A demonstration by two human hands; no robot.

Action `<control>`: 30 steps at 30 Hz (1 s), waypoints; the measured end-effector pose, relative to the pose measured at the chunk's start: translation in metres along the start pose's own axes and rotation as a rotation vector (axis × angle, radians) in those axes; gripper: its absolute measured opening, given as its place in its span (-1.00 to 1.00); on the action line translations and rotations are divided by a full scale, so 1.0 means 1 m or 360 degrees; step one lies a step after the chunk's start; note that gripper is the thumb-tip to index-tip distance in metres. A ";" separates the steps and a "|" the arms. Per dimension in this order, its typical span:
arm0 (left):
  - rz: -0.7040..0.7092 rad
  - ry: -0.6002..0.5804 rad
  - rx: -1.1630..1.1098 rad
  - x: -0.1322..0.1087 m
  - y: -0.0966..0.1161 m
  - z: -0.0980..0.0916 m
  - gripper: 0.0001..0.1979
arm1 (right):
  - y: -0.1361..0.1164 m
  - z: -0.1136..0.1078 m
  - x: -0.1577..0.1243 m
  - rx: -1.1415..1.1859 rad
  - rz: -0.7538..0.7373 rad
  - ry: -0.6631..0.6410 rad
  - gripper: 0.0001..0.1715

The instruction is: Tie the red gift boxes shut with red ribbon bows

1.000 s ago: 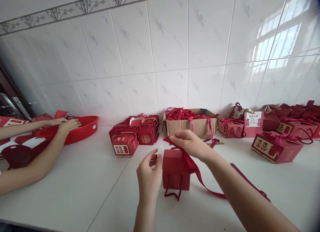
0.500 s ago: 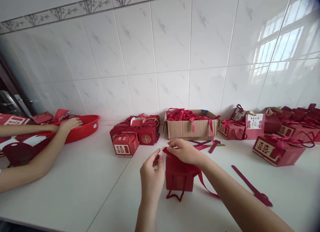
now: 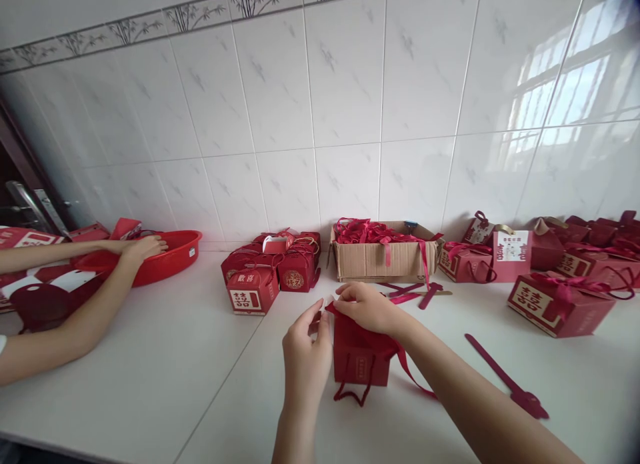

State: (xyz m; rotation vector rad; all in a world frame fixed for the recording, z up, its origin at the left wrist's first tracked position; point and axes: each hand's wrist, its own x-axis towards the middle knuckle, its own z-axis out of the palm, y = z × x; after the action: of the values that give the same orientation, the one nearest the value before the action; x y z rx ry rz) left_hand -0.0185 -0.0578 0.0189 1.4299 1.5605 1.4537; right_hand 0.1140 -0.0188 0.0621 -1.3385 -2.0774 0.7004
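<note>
Here we are at the white countertop, and the small red cardboard gift box stands right in front of us, in the middle, between both hands. Our right hand sits on its top edge, fingertips pressed together on the dark red satin ribbon. Our left hand curls against the upper left corner, thumb and forefinger close, though we cannot tell whether they pinch anything. By our reading this is the ribbon being worked at the box's top, and a next move would call for a steady box and an even pull from both sides. The box is upright, top to the ceiling, cord-handle face towards us, its long axis vertical. The ribbon's tail trails off down to the right. Far left, another person's hand rests at a red plastic basin
</note>
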 end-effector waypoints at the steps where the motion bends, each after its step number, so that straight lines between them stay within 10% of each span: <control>1: 0.0001 -0.0012 -0.0003 0.000 0.001 0.000 -0.54 | 0.001 0.001 0.000 -0.0004 -0.0015 -0.0003 -0.64; 15: -0.0167 -0.0106 -0.0395 0.000 0.003 -0.001 -0.50 | 0.004 -0.006 -0.001 -0.0103 -0.0116 0.0038 -0.70; 23: 0.0231 0.0479 -0.1216 -0.005 0.018 -0.021 -0.39 | 0.022 -0.061 -0.020 -0.0270 -0.0042 0.0067 -0.83; 27: 0.0196 0.0758 -0.0719 0.002 0.010 -0.020 -0.20 | 0.032 -0.078 -0.028 -0.0483 0.0151 -0.0357 -0.78; 30: 0.0161 0.0533 -0.0306 0.007 -0.003 -0.008 -0.39 | 0.035 -0.079 -0.026 -0.0588 0.0243 -0.0532 -0.64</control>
State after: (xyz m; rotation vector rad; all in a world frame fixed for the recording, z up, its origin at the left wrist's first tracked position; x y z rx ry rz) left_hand -0.0282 -0.0535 0.0199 1.2142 1.5053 1.9274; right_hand 0.2003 -0.0207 0.0892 -1.6916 -2.4804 0.6614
